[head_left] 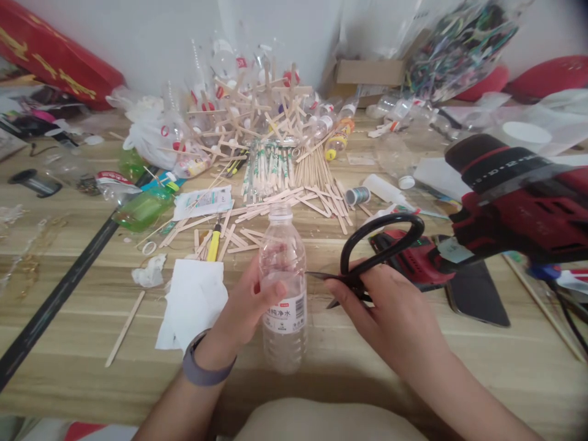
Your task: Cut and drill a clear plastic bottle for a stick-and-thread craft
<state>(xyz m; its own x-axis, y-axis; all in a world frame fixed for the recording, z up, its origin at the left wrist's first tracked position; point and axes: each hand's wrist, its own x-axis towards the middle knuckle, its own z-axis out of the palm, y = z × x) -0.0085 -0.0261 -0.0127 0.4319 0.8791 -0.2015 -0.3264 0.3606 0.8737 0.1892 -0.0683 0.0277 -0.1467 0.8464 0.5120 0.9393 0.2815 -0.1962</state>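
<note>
A clear plastic bottle with a white label and no cap stands upright near the table's front edge. My left hand is wrapped round its left side, the thumb across the front above the label; the fingers behind show through the plastic. Black-handled scissors are in my right hand, to the right of the bottle. Their blades are apart and point left, and the upper tip meets the bottle's right side above the label. Whether the tip has pierced the plastic I cannot tell.
A red and black power drill stands at the right, beside a dark phone. Wooden sticks and empty bottles pile up at the back. Left of my hands lie white paper, a yellow cutter and a green bottle.
</note>
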